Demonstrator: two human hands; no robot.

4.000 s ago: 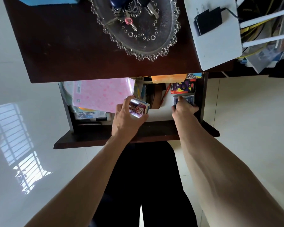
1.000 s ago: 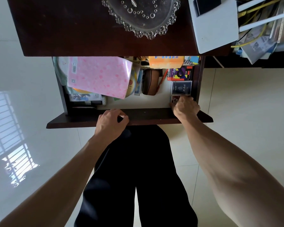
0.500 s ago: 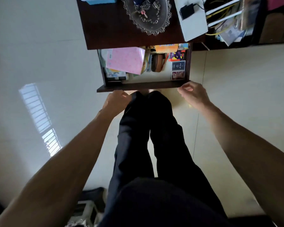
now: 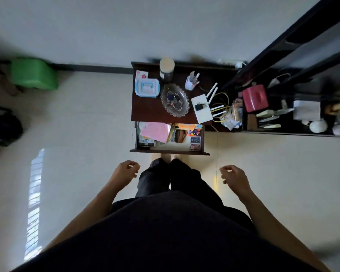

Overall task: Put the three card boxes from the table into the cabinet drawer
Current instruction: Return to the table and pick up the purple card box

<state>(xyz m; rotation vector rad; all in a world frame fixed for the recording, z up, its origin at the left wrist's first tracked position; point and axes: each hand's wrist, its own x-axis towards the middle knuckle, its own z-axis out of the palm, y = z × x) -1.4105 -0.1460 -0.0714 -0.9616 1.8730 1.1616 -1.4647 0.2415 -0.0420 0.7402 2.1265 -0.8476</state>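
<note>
The dark wooden cabinet's drawer point(image 4: 169, 151) stands pulled out below the tabletop. Three card boxes lie in a column along its right side: a red and purple one point(image 4: 194, 132) at the back, a dark blue one point(image 4: 195, 139) in the middle, a reddish one point(image 4: 195, 147) at the front. My left hand point(image 4: 126, 170) and my right hand point(image 4: 233, 176) hang well in front of the drawer, over the floor, fingers loosely curled and holding nothing.
A pink patterned sheet point(image 4: 156, 131) and a brown case point(image 4: 179, 136) fill the rest of the drawer. The tabletop point(image 4: 145, 110) carries a glass dish point(image 4: 174, 100), a blue-lidded box point(image 4: 147, 87), a white router point(image 4: 201, 108). A dark shelf unit point(image 4: 283, 107) stands right, a green stool point(image 4: 33, 76) far left.
I have stood up and backed away, so the cabinet looks much smaller. Both hands came off the drawer front and dropped to my sides, empty. The drawer stays pulled out.
</note>
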